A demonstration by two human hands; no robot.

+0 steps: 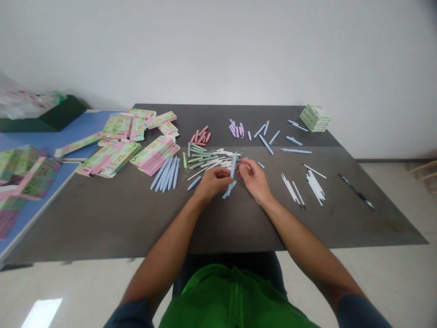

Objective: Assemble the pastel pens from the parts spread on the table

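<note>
My left hand (213, 181) and my right hand (253, 178) meet over the middle of a dark grey table (119, 218). The left hand's fingers are closed round a light blue pen barrel (232, 175) that stands nearly upright between the hands. The right hand's fingers are pinched together beside the barrel's upper part; what they hold is too small to name. Just behind the hands lies a heap of green and white pen parts (208, 158).
Blue finished pens (167, 173) lie left of the hands, white refills (309, 184) to the right. Pink caps (201, 135), purple caps (237, 129) and loose blue barrels (273, 139) sit further back. Flat pink-green cartons (129, 141) crowd the left; a stack of boxes (314, 117) stands far right.
</note>
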